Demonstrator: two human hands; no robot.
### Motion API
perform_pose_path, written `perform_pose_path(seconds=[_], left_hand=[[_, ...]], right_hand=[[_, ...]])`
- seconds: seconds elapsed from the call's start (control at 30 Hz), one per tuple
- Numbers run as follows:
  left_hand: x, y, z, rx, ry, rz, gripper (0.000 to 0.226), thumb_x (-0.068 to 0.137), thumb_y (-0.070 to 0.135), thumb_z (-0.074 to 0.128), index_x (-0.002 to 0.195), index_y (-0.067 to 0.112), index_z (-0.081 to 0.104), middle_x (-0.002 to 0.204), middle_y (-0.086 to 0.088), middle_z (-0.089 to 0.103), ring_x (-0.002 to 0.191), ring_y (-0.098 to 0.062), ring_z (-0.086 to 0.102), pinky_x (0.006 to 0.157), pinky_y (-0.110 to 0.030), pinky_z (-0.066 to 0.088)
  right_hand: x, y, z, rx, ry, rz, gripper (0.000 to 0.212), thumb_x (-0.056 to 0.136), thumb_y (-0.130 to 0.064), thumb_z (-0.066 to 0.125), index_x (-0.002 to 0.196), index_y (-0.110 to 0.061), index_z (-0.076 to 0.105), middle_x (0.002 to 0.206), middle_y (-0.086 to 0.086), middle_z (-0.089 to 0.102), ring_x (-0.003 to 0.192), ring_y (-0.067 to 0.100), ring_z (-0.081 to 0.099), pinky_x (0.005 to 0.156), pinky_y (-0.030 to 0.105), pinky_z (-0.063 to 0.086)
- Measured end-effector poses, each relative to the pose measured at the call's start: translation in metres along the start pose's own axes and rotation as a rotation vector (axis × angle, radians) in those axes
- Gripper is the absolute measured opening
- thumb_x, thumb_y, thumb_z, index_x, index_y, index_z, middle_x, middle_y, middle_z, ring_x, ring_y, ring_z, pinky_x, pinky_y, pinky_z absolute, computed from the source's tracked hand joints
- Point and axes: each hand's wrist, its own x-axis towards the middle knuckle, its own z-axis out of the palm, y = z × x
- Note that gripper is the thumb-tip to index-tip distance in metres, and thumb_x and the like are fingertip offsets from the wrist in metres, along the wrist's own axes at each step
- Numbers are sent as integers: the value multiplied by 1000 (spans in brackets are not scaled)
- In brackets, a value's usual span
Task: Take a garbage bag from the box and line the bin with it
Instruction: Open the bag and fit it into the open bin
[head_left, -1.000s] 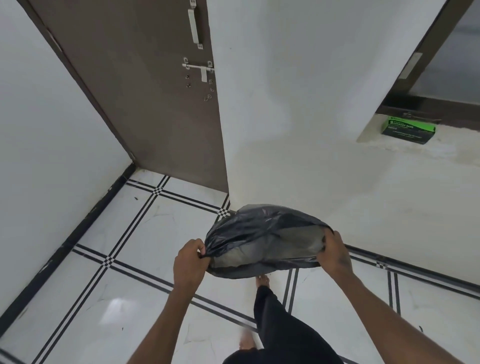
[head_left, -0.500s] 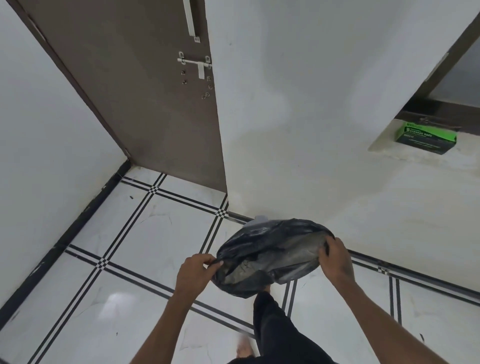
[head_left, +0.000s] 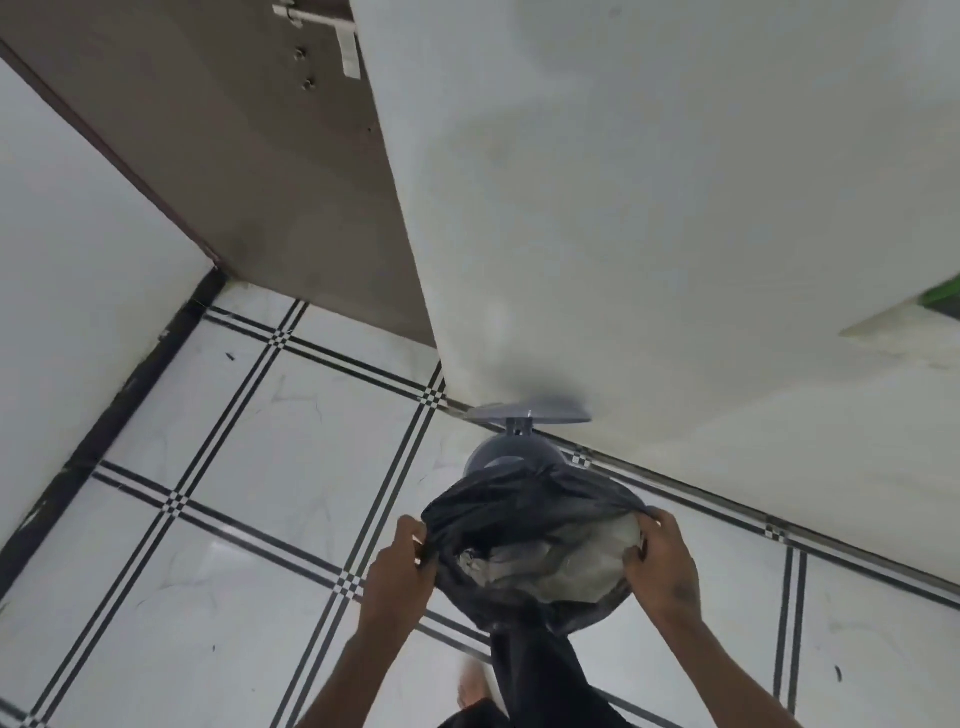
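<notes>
A black garbage bag (head_left: 524, 506) is stretched open between my hands, its mouth facing me, just above and in front of a grey bin (head_left: 511, 453). My left hand (head_left: 402, 564) grips the bag's left rim. My right hand (head_left: 662, 564) grips the right rim with curled fingers. The bin stands against the white wall, its grey lid (head_left: 530, 413) raised behind it. Most of the bin is hidden by the bag. A green corner of the bag box (head_left: 943, 301) shows on a ledge at the far right edge.
A brown door (head_left: 249, 171) with a metal latch stands at the upper left. White floor tiles (head_left: 249, 467) with black lines spread left of the bin. My dark-trousered leg (head_left: 535, 675) and bare foot are below the bag.
My hands have carried the open bag down and forward over the bin, which has come into sight with its lid raised. The view has tilted down; the green box has slid to the right edge.
</notes>
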Motion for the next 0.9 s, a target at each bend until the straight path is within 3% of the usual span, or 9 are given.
perform_pose_path(seconds=[0.2, 0.37, 0.47, 0.6, 0.77, 0.9], left_hand=[[78, 15, 19, -78, 10, -45, 12, 89, 28, 64, 84, 22, 55, 82, 10, 67, 74, -13, 67, 57, -16, 43], [140, -9, 59, -94, -20, -70, 7, 90, 26, 63, 88, 22, 57, 77, 11, 63, 70, -6, 61, 55, -19, 39], [180, -41, 88, -63, -47, -101, 6, 90, 24, 62, 93, 20, 58, 77, 11, 63, 69, -8, 62, 54, -19, 39], [216, -79, 121, -75, -88, -125, 13, 87, 21, 63, 99, 19, 63, 92, 9, 66, 88, -15, 65, 74, -31, 50], [238, -93, 158, -82, -92, 1, 13, 81, 13, 65, 89, 22, 59, 95, 10, 56, 84, 0, 55, 67, -12, 37], [239, -89, 187, -120, -241, -41, 16, 85, 14, 61, 101, 16, 60, 104, 7, 58, 92, -11, 55, 72, -22, 38]], right_hand=[[53, -1, 28, 9, 13, 46, 41, 87, -4, 58, 127, -11, 60, 140, 1, 48, 90, 28, 64, 78, 33, 50], [95, 11, 81, -86, -7, 24, 49, 87, -3, 58, 135, -11, 55, 141, 3, 46, 84, 31, 66, 75, 36, 52], [122, 28, 118, -149, -8, 53, 56, 83, -1, 60, 138, -10, 54, 140, 9, 48, 91, 39, 66, 75, 40, 52], [146, 53, 151, -205, -1, 93, 56, 80, -3, 61, 136, -8, 56, 141, 14, 48, 99, 43, 64, 78, 44, 52], [143, 91, 171, -159, 21, 180, 58, 81, 0, 61, 138, -8, 55, 141, 14, 48, 110, 41, 60, 84, 42, 51], [125, 113, 178, -146, 17, 219, 61, 79, 1, 62, 138, -9, 56, 140, 15, 51, 115, 39, 58, 86, 44, 52]])
